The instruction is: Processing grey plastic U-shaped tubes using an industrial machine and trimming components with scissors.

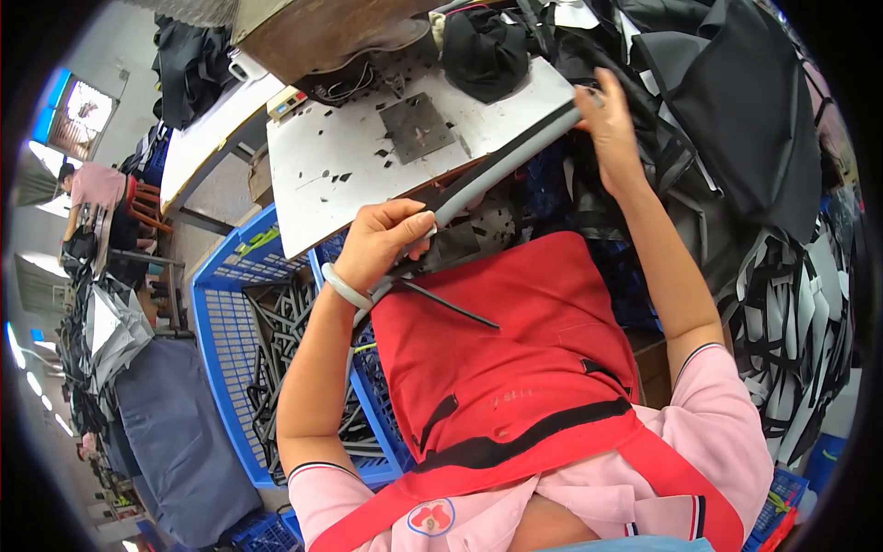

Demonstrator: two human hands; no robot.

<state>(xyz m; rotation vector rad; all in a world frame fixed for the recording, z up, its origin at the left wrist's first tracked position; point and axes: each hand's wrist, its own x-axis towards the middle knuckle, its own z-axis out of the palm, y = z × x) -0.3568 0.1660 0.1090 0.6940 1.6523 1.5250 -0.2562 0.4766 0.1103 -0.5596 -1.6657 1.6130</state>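
A long grey and black strip (504,164) stretches taut and slanting across the front edge of the white work table (317,198). Its near end is pinched between the thumb and fingers of my left hand (391,237), which wears a pale bangle (346,286). At the far right end, my right hand (609,133) has its thumb and fingers around the strip, with the fingertips partly hidden. A thin dark strip (451,304) trails from below my left hand over my red apron (515,350).
Dark scraps and a square metal plate (417,128) lie on the table beneath a machine (322,32). A blue basket (225,368) of cut strips stands left of my lap. Black fabric (727,101) is heaped at right. Another person (97,189) works far left.
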